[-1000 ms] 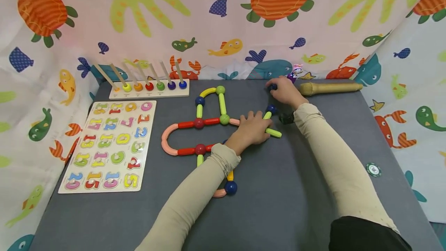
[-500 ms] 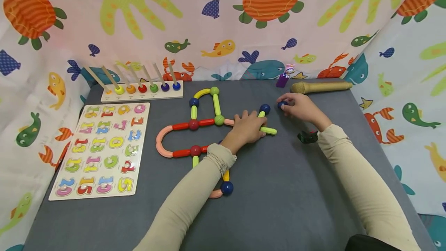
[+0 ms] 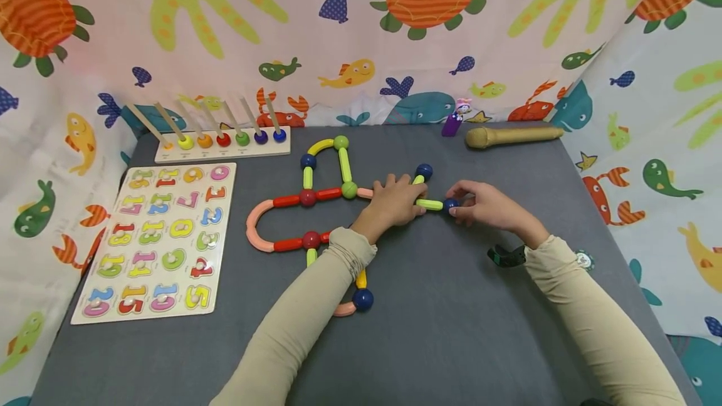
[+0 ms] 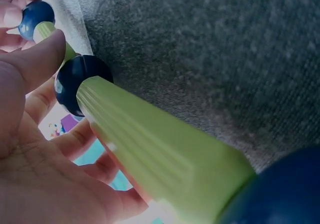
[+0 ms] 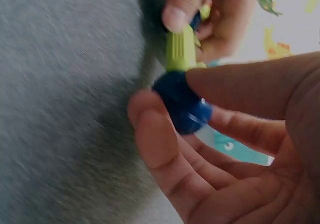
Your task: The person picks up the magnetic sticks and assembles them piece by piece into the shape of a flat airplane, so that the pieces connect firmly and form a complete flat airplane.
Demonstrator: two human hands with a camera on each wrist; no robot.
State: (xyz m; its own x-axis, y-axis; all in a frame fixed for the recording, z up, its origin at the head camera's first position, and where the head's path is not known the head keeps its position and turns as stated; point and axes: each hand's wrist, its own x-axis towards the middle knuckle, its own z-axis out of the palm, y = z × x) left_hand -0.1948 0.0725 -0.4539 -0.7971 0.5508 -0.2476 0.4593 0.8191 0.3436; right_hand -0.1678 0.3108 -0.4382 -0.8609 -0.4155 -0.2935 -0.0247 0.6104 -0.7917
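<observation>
A figure of magnetic sticks and balls lies on the grey table, with red sticks (image 3: 286, 200), a curved pink stick (image 3: 255, 225) and green balls (image 3: 349, 190). At its right end my left hand (image 3: 393, 205) holds a light green stick (image 3: 430, 205) with the thumb on it, beside a dark blue ball (image 4: 82, 84) in the left wrist view. My right hand (image 3: 487, 208) pinches another blue ball (image 5: 182, 102) between thumb and fingers, right at that stick's free end. A second green stick with a blue ball (image 3: 424, 171) points away behind. My left forearm hides part of the figure.
A number puzzle board (image 3: 152, 243) lies at the left, below a wooden peg counter (image 3: 225, 146). Along the back are a small purple figurine (image 3: 452, 123) and a gold toy microphone (image 3: 513, 136). A round chip (image 3: 585, 260) lies beside my right sleeve.
My right hand has carried the blue ball from the back of the table toward me, to the green stick's end. My left hand has stayed on the figure.
</observation>
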